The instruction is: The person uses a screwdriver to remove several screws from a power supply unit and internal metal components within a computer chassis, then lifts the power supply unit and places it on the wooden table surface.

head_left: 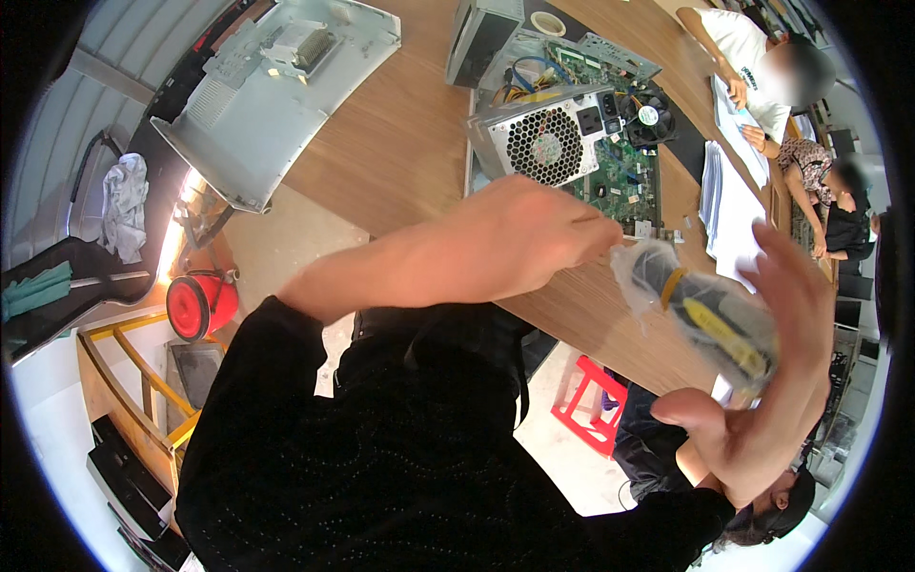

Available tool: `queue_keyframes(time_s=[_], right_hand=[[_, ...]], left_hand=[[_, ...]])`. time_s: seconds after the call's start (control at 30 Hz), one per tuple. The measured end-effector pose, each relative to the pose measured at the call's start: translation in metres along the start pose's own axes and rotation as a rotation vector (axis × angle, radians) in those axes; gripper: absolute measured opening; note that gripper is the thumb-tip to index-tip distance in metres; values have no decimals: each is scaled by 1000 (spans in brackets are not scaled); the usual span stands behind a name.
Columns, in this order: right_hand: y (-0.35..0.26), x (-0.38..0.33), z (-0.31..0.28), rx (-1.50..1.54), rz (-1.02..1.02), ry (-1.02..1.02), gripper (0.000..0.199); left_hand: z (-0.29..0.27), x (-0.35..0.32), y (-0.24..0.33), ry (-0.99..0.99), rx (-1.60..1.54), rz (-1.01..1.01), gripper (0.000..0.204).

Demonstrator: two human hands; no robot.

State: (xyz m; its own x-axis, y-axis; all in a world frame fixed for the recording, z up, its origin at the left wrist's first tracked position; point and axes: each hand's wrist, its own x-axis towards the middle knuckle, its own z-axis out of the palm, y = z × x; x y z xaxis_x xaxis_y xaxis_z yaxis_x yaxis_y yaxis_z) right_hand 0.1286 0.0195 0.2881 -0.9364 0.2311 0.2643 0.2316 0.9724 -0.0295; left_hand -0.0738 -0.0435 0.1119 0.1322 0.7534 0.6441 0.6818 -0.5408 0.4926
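Note:
A clear plastic bag (629,272) hangs over the table's right part, with a long dark object (734,357) inside that has a yellow strip; its exact kind cannot be made out. Pinched at one end, the bag is held by my left hand (534,234), which reaches across from the left. My right hand (762,419) is beside the bag's other end, thumb and fingers spread wide, slightly blurred. Beyond my left hand, a computer power supply (515,119) with a honeycomb grille sits over a green circuit board (624,195). A black cooling fan (658,122) is next to it.
A grey metal case panel (229,143) lies on the table's left end. Paper stacks (729,214) are at the right, near a person in white (758,57). Another person (777,505) sits close on my right, by a red stool (581,410). A red round container (195,307) stands left.

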Motion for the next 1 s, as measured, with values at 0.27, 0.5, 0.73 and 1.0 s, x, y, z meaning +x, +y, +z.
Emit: queue_keyframes(time_s=[0.27, 0.5, 0.73, 1.0], right_hand=[[10, -4, -5, 42, -312, -88, 38], [5, -19, 2, -99, 132, -8, 51], [14, 3, -7, -19, -221, -90, 30], [2, -4, -5, 102, 277, -85, 50]], left_hand=[[-24, 13, -5, -243, 212, -68, 17], [-27, 33, -14, -237, -61, 39, 20], [-41, 41, -12, -315, -3, -43, 19], [-43, 40, -17, -373, -63, 14, 19]])
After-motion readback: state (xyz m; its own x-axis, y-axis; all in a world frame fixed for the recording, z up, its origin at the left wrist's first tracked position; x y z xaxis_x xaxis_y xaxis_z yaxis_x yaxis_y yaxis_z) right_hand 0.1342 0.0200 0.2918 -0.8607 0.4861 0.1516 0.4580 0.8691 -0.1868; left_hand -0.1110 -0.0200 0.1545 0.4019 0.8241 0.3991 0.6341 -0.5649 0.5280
